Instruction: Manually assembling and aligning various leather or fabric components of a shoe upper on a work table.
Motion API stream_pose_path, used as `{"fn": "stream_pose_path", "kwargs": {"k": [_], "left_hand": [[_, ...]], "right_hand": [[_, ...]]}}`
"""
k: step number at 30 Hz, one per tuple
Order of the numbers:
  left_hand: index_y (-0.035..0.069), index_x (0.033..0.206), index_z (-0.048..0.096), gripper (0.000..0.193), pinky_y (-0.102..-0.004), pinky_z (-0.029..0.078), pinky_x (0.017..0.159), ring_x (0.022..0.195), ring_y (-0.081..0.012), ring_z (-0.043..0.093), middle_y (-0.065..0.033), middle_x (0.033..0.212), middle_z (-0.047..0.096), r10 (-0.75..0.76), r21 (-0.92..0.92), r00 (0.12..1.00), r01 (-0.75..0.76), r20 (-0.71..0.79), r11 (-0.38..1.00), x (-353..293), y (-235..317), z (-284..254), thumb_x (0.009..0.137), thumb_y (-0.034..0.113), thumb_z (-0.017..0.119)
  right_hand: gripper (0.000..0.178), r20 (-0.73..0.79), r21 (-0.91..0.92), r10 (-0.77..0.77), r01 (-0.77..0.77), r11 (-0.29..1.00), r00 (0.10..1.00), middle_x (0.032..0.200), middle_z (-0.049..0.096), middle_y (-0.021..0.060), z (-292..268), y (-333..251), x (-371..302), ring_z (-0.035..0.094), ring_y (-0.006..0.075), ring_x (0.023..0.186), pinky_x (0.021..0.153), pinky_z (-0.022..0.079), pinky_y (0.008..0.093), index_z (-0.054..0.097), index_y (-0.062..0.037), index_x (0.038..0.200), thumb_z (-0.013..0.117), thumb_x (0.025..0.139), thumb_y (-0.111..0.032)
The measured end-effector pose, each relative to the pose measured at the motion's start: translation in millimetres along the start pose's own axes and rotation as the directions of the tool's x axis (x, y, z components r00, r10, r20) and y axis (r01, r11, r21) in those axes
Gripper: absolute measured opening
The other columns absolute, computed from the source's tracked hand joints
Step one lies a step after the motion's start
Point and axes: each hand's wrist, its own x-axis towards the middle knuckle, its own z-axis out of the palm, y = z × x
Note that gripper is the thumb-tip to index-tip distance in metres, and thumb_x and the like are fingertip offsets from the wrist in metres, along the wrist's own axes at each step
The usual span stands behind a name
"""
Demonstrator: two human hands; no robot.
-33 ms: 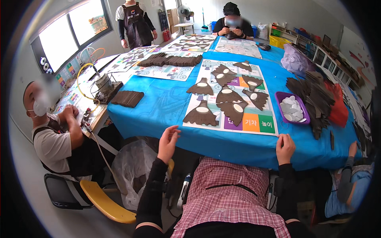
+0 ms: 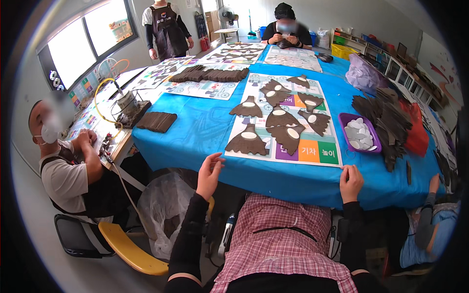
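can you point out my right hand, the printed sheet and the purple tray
Right hand (image 2: 351, 183), head view: middle of the hand.
Printed sheet (image 2: 308, 148), head view: its orange block.
Purple tray (image 2: 351, 115), head view: its far rim.

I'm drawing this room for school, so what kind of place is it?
Probably a workshop: dark cut pieces lie on a printed sheet, a purple tray holds white ovals, and a standing person wears an apron.
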Motion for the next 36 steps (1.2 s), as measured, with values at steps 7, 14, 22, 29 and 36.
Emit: {"fn": "stream_pose_path", "kwargs": {"k": [7, 14, 22, 29, 36], "left_hand": [[0.009, 0.142, 0.027, 0.061, -0.0434, 0.030, 0.107, 0.130, -0.0284, 0.036, -0.0162, 0.142, 0.036, 0.021, -0.809, 0.962, 0.218, 0.273, 0.546, 27.3, 62.2, 15.2, 0.097, 0.049, 0.027], [0.012, 0.143, 0.027, 0.055, -0.0387, 0.031, 0.107, 0.129, -0.0254, 0.038, -0.0126, 0.143, 0.035, 0.028, -0.699, 0.960, 0.183, 0.279, 0.692, 39.8, 69.5, 12.3, 0.097, 0.042, 0.034], [0.012, 0.139, 0.034, 0.049, -0.0291, 0.041, 0.093, 0.104, -0.0134, 0.052, -0.0065, 0.130, 0.047, -0.157, -0.510, 0.973, 0.223, 0.169, 0.831, 56.7, 50.7, 20.4, 0.095, 0.028, 0.048], [0.007, 0.139, 0.031, 0.047, -0.0288, 0.042, 0.088, 0.104, -0.0179, 0.056, -0.0107, 0.123, 0.052, -0.323, -0.513, 0.945, 0.300, 0.047, 0.804, 52.1, 10.3, -6.1, 0.097, 0.019, 0.044], [0.005, 0.140, 0.029, 0.045, -0.0276, 0.042, 0.087, 0.103, -0.0185, 0.057, -0.0122, 0.122, 0.053, -0.310, -0.538, 0.951, 0.263, 0.003, 0.801, 48.8, 11.4, -8.2, 0.098, 0.017, 0.041]], "right_hand": [[0.060, 0.494, 0.863, 0.379, -0.494, -0.106, 0.782, 0.104, 0.061, 0.0115, -27.2, -15.2, 29.5, 0.059, 0.0178, 0.082, 0.071, 0.045, 0.0312, 0.045, -0.0048, 0.129, 0.025, 0.097, -0.052], [0.063, 0.545, 0.837, 0.216, -0.507, -0.207, 0.810, 0.119, 0.055, 0.0157, -19.8, -17.0, 59.0, 0.061, 0.0229, 0.093, 0.082, 0.046, 0.0316, 0.032, -0.0064, 0.140, 0.029, 0.096, -0.052], [0.079, 0.487, -0.104, 0.163, -0.128, 0.986, 0.858, 0.096, 0.064, 0.0228, 81.6, 39.8, 289.5, 0.064, 0.0314, 0.085, 0.074, 0.049, 0.0427, 0.015, -0.0045, 0.145, 0.055, 0.079, -0.022], [0.075, 0.480, -0.370, 0.314, -0.136, 0.919, 0.819, 0.105, 0.063, 0.0217, 151.0, 69.7, 367.7, 0.062, 0.0371, 0.092, 0.077, 0.049, 0.0456, 0.019, -0.0070, 0.144, 0.050, 0.077, -0.012], [0.070, 0.495, -0.457, 0.389, -0.148, 0.877, 0.777, 0.105, 0.063, 0.0202, 178.9, 65.7, 397.3, 0.063, 0.0341, 0.093, 0.078, 0.050, 0.0446, 0.020, -0.0091, 0.145, 0.046, 0.080, -0.010]]}}
